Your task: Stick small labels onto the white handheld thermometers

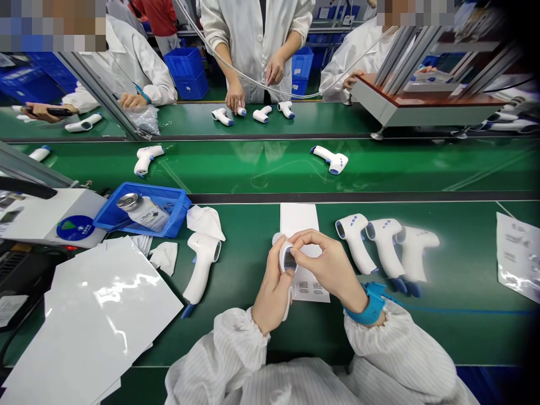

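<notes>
My left hand (pixel 272 289) is wrapped round a white handheld device (pixel 282 260), its dark oval end facing up. The thumb and fingertips of my right hand (pixel 324 261) press together at the rim of that end; whether they pinch anything small is hidden. Beneath both hands lies a white printed sheet (pixel 298 216). To the right rest several similar white devices (pixel 356 242) with blue tips, side by side. Another white device (pixel 202 267) lies to the left, beside crumpled white cloths (pixel 206 222).
At the left are a blue tray (pixel 179 216) with a bottle, glossy white sheets (pixel 113 298) and a white box (pixel 46 214). A green conveyor (pixel 236 166) carries more devices. Across it, people in white coats work. A clear bag (pixel 518 256) lies far right.
</notes>
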The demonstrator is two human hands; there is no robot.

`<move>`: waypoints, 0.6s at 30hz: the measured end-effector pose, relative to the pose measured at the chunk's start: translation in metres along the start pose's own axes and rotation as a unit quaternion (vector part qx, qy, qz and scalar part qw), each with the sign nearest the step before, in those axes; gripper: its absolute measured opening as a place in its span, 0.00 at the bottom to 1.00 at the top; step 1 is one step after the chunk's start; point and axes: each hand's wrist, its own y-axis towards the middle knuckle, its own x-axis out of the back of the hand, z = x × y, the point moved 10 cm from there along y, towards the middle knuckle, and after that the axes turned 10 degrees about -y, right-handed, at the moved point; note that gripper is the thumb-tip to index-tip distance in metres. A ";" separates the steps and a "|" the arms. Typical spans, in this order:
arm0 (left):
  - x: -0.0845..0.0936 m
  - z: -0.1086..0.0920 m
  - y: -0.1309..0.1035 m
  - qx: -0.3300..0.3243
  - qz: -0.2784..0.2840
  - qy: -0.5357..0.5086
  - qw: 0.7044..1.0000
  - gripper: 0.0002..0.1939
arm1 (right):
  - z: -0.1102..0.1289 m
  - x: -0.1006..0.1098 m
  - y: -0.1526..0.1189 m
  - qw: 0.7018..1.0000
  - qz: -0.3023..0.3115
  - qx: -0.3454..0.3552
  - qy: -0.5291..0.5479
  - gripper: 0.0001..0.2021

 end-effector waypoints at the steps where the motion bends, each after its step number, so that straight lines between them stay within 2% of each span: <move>1: 0.000 0.000 0.000 0.000 0.001 -0.007 1.000 0.27 | 0.000 -0.001 0.000 1.000 0.002 0.000 -0.003 0.04; 5: -0.002 -0.002 0.002 0.018 0.008 -0.058 0.998 0.20 | -0.001 -0.005 0.000 1.000 0.019 -0.010 -0.011 0.02; 8: 0.003 -0.004 0.006 0.028 -0.017 -0.091 0.995 0.15 | -0.006 -0.008 0.000 0.999 0.032 -0.032 0.022 0.04; 12: 0.012 -0.015 0.009 -0.005 -0.046 -0.071 0.996 0.14 | -0.011 -0.013 -0.003 0.993 0.053 -0.061 0.089 0.10; 15: 0.016 -0.026 0.008 -0.046 -0.056 -0.017 0.997 0.15 | -0.004 -0.009 -0.002 0.996 0.027 -0.029 0.078 0.07; 18: 0.017 -0.029 0.006 -0.056 -0.065 0.022 0.996 0.16 | 0.007 -0.003 -0.002 0.999 -0.008 0.017 0.034 0.05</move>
